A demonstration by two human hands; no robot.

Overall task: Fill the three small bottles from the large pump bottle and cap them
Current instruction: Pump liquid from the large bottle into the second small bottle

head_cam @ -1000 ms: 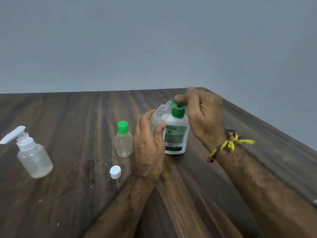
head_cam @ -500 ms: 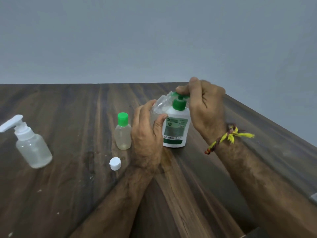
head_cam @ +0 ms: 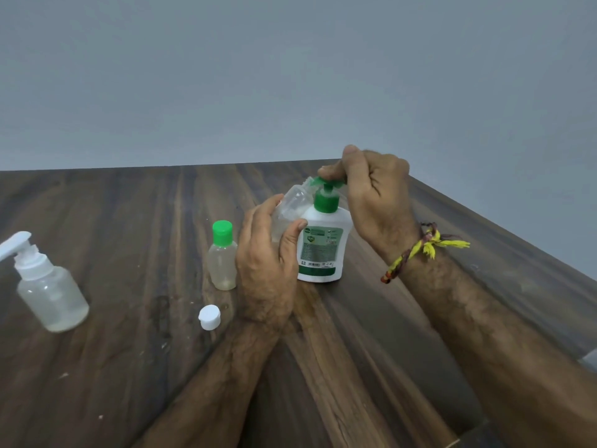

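Your left hand (head_cam: 268, 263) grips the clear small bottle (head_cam: 292, 205) tilted, mouth up-right at the spout; right hand (head_cam: 371, 195) fingers curled, pressing the upright pump bottle (head_cam: 323, 250)'s head; dark wood counter (head_cam: 129, 221), grey wall (head_cam: 290, 76).

capped bottle (head_cam: 222, 255) left of pump bottle (head_cam: 323, 245) | loose cap (head_cam: 209, 317) before it

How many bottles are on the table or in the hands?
4: a white-pump bottle far left, a green-capped bottle mid-table, a clear bottle in the left hand, the large pump bottle under the right hand.
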